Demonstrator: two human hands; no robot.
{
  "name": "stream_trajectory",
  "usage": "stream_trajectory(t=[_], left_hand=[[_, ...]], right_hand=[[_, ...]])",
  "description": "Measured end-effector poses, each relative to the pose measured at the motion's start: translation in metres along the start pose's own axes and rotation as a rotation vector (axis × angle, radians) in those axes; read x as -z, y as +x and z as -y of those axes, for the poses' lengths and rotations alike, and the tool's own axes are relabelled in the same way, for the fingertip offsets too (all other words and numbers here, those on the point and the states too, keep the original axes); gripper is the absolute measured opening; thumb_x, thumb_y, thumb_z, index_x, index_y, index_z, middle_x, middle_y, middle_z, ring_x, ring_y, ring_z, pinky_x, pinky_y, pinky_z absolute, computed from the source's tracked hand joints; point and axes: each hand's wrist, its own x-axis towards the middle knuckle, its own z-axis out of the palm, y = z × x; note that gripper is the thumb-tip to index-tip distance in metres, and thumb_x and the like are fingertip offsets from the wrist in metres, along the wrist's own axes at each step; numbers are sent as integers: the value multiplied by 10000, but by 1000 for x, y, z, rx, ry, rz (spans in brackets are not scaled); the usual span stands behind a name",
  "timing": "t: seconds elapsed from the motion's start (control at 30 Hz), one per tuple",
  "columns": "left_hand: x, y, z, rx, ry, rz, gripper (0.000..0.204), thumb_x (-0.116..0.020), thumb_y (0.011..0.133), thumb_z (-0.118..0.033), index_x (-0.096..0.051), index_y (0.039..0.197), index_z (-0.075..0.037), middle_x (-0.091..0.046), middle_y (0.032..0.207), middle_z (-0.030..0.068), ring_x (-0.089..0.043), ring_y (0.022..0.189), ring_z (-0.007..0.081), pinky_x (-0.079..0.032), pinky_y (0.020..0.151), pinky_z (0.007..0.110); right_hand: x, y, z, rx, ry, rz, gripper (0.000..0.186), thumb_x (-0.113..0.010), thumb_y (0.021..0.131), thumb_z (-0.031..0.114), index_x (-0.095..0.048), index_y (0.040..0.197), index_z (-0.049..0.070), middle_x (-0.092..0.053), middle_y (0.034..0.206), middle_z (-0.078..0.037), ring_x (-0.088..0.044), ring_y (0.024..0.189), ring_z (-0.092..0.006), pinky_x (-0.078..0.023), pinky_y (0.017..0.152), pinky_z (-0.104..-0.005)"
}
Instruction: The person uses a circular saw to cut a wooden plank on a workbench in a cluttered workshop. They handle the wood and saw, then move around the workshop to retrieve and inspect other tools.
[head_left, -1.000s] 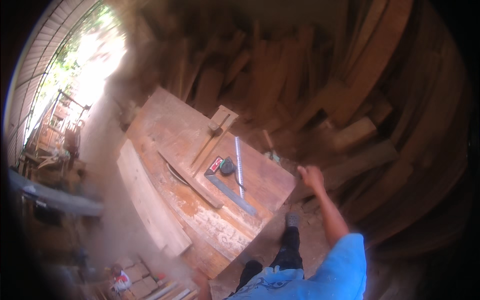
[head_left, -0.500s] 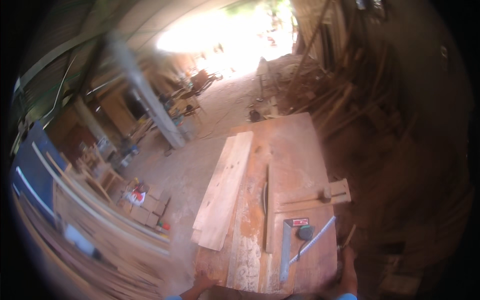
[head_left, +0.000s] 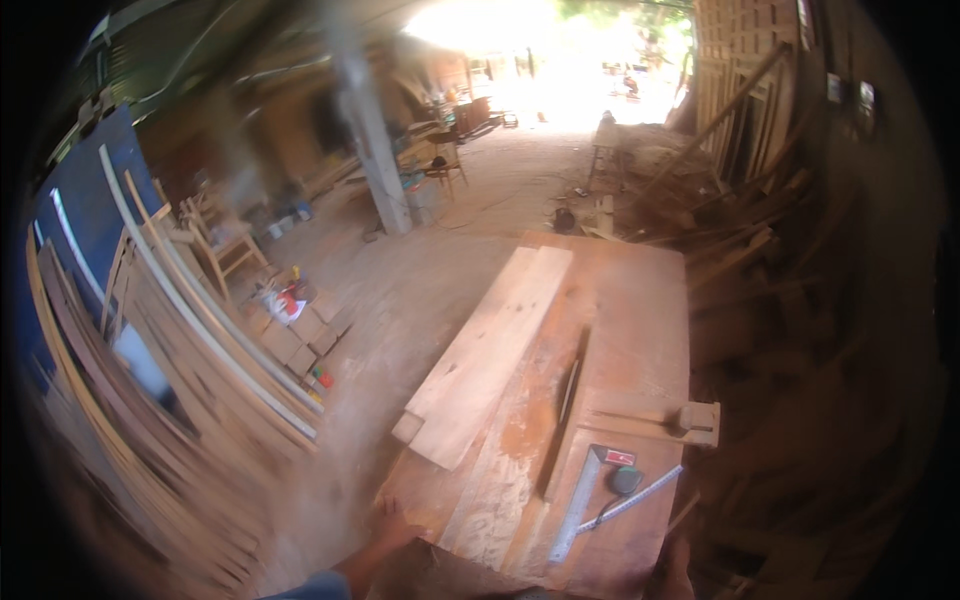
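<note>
My left hand [head_left: 394, 526] rests at the near left corner of the wooden workbench [head_left: 640, 300], fingers stretched out on its edge, holding nothing that shows. Low at the bench's right edge is my right hand [head_left: 678, 572], dark and blurred; its fingers cannot be made out. A thin wooden stick [head_left: 685, 513] shows just above it, and whether the hand touches it is unclear. Between the hands, on the bench, lie a try square [head_left: 577, 505], a dark round tape measure [head_left: 626, 481] and a pale folding rule [head_left: 640, 494]. Two pale boards [head_left: 490, 355] lie along the left side, partly overlapping.
A narrow wooden strip [head_left: 568, 425] and a wooden marking-gauge-like piece [head_left: 698, 422] lie on the bench. Long planks [head_left: 200, 340] lean at the left. Scrap timber [head_left: 760, 250] is heaped at the right. A post [head_left: 375, 150] stands beyond the bench, near a wooden chair [head_left: 228, 250].
The view has swung left, so the bench sits farther right in the picture. My left hand stays at the bench corner; my right hand is lower and less visible. The tools and boards lie as before.
</note>
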Motion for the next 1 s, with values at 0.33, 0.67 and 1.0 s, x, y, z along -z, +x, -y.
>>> stream_trajectory(t=[0.33, 0.67, 1.0], left_hand=[[-5, 3, 1, 22, 67, -29, 1331, -732, 729, -745, -85, 1645, -28, -40, 1708, 248, -30, 1532, 559, -229, 1225, 565], [60, -38, 57, -404, -689, 76, 728, -663, 955, -546, -558, 1426, -1, -595, 1430, 226, -561, 1351, 298, -451, 1092, 401], [6, -213, 455, -446, -361, -454, 722, -598, 964, -487, -442, 1510, -42, -504, 1517, 205, -484, 1399, 384, -357, 1168, 471]], right_hand=[[-52, -175, 25, -59, 121, -211, 337, -620, 947, 306, -704, 1158, 57, -709, 986, -174, -673, 822, -374, -551, 713, -485], [-217, -419, 176, 479, 418, 475, 403, -756, 880, 291, -708, 1209, 64, -757, 961, -124, -725, 817, -297, -575, 696, -364], [-157, -681, 532, 299, 1333, 1343, 1010, -480, 918, 800, -340, 1556, 30, -488, 1502, -190, -537, 1319, -333, -468, 1081, -476]])
